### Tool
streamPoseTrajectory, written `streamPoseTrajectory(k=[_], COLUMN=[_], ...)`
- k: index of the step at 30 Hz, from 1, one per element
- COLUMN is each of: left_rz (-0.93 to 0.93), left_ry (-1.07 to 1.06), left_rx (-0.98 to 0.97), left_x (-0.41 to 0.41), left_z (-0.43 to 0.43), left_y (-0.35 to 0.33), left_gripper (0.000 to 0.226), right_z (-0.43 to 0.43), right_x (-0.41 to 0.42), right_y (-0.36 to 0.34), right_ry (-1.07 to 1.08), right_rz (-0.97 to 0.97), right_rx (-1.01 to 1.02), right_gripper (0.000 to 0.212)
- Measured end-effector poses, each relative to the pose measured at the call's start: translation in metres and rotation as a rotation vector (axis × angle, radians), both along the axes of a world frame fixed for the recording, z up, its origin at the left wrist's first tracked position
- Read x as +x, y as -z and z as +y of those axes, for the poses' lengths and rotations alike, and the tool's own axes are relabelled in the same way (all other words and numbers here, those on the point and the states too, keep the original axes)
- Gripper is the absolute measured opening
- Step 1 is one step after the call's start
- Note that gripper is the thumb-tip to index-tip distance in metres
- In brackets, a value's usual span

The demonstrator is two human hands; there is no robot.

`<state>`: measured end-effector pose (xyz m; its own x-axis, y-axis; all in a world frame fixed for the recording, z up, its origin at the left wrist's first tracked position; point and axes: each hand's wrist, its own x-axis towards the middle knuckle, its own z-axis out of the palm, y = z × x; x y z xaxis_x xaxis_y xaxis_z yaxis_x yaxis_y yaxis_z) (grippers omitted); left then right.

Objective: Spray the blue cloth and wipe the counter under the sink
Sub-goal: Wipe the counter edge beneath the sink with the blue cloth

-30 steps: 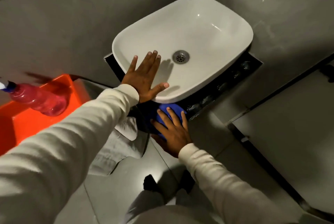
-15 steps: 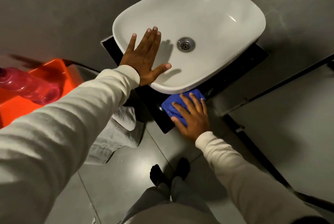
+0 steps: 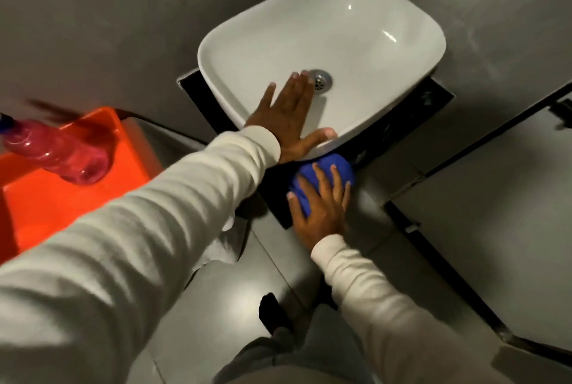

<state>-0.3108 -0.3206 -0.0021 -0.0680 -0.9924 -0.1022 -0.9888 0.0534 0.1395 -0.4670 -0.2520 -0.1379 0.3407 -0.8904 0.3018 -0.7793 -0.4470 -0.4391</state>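
The blue cloth (image 3: pixel 322 179) is bunched under the right hand (image 3: pixel 322 213), whose fingers are spread over it and curled slightly, pressing it flat onto the black surface (image 3: pixel 275 194) just below the front rim of the white sink (image 3: pixel 356 43). The left hand (image 3: pixel 288 117) is laid open on the sink's near edge, fingers spread, holding nothing; it appears to be used as a brace. The pink spray bottle (image 3: pixel 58 154) is set aside on an orange bin (image 3: pixel 62 207), well apart from both hands, so the spraying is judged done. Wiping is judged under way at the front strip; the darker surface to the right of the cloth is probably left to be covered.
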Motion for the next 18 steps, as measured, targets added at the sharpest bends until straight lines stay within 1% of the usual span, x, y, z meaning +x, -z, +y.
streamPoseTrajectory(k=[1,3,4,5,8,10,12,13,14,16,18], left_rz=[-0.001,-0.013,-0.005,-0.014,-0.002,-0.012,0.003,0.003,0.003,0.023,0.013], left_ry=[-0.004,-0.011,-0.019,-0.028,-0.06,-0.087,-0.117,-0.129,-0.167,-0.211,-0.249], left_rx=[0.0,0.004,0.013,0.008,0.012,0.004,0.008,0.01,-0.006,-0.002,-0.01], left_x=[-0.006,-0.01,-0.01,-0.012,-0.022,-0.027,-0.032,-0.032,-0.046,-0.05,-0.058], left_z=[0.002,0.001,0.001,0.0,-0.002,-0.009,-0.017,-0.015,-0.028,-0.029,-0.033], left_y=[0.004,0.002,0.002,0.002,0.004,0.006,0.004,0.008,0.004,0.006,0.008], left_gripper=[0.098,0.098,0.099,0.1,0.101,0.102,0.102,0.103,0.103,0.103,0.104], right_z=[0.007,-0.006,-0.018,-0.033,-0.062,-0.062,-0.056,-0.047,-0.06,-0.078,-0.108], right_x=[-0.002,-0.022,-0.033,-0.046,-0.067,-0.062,-0.055,-0.055,-0.075,-0.091,-0.105], right_y=[0.001,0.0,0.0,-0.002,-0.011,-0.015,-0.013,-0.007,-0.008,-0.004,-0.01], right_ry=[-0.072,-0.26,-0.311,-0.311,-0.087,-0.006,-0.047,-0.11,-0.191,-0.285,-0.254], right_rz=[0.026,0.111,0.144,0.163,0.097,0.073,0.088,0.101,0.127,0.181,0.177], right_rx=[-0.009,-0.047,-0.061,-0.064,0.021,0.022,0.0,0.004,-0.013,-0.054,-0.039], right_gripper=[0.04,0.043,0.044,0.046,0.049,0.047,0.046,0.047,0.048,0.05,0.049])
